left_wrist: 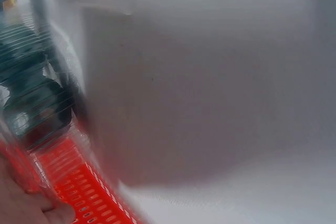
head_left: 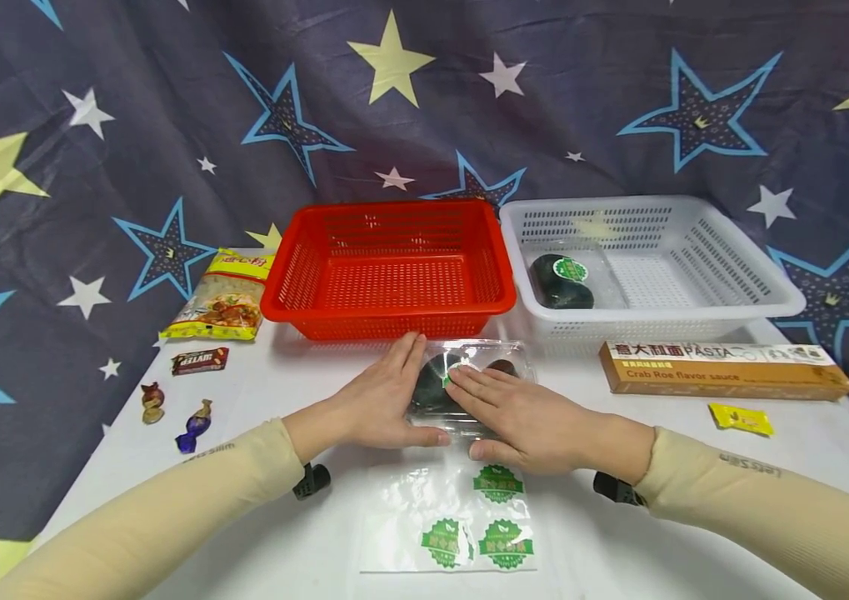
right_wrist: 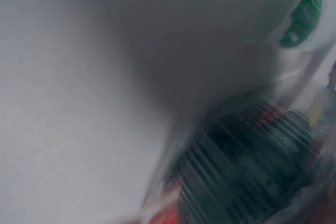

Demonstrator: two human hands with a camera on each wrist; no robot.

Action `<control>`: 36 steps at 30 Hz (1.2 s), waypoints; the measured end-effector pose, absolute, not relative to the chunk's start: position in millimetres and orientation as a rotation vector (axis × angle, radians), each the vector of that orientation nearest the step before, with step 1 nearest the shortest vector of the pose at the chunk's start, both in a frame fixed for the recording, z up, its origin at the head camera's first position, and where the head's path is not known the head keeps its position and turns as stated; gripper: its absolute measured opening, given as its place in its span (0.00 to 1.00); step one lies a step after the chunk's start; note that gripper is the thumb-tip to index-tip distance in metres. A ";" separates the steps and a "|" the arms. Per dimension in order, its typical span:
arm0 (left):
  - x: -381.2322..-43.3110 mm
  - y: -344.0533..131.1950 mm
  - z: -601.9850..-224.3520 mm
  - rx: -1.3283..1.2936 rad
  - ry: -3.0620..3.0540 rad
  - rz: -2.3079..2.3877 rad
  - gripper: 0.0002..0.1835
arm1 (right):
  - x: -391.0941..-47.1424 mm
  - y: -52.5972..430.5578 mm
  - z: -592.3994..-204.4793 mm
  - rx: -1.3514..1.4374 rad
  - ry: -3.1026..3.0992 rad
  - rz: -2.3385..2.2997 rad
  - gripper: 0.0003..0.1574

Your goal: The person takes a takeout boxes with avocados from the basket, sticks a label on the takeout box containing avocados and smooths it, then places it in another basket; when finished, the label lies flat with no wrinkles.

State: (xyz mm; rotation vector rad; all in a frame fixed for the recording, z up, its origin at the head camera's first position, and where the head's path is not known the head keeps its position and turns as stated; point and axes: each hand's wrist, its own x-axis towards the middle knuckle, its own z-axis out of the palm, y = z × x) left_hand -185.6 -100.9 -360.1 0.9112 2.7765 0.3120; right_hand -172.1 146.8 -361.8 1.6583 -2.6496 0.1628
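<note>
A clear plastic box [head_left: 433, 397] with dark green, avocado-like fruit inside lies on the table. My left hand [head_left: 385, 398] rests along its left side, fingers extended and thumb near the front edge. With straight fingers, my right hand [head_left: 525, 410] presses on the lid, partly covering a green and white round sticker. In both wrist views the ribbed box [left_wrist: 32, 95] is blurred, with the dark fruit [right_wrist: 247, 166] showing through. Just in front of the box lies a sheet [head_left: 397, 517] carrying several green stickers [head_left: 506, 543].
Behind stand a red basket [head_left: 387, 323] and a white basket [head_left: 664, 315], which contains a similar fruit box [head_left: 565, 282]. Left are a yellow food bag [head_left: 222, 296], a wrapped bar [head_left: 200, 361] and two small candies [head_left: 194, 426]. Right lie a pasta box [head_left: 724, 372] and a yellow packet [head_left: 741, 419].
</note>
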 end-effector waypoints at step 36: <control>-186.8 -103.2 -361.3 0.945 2.794 0.310 0.67 | -181.2 170.9 -353.1 1.514 -2.634 0.028 0.47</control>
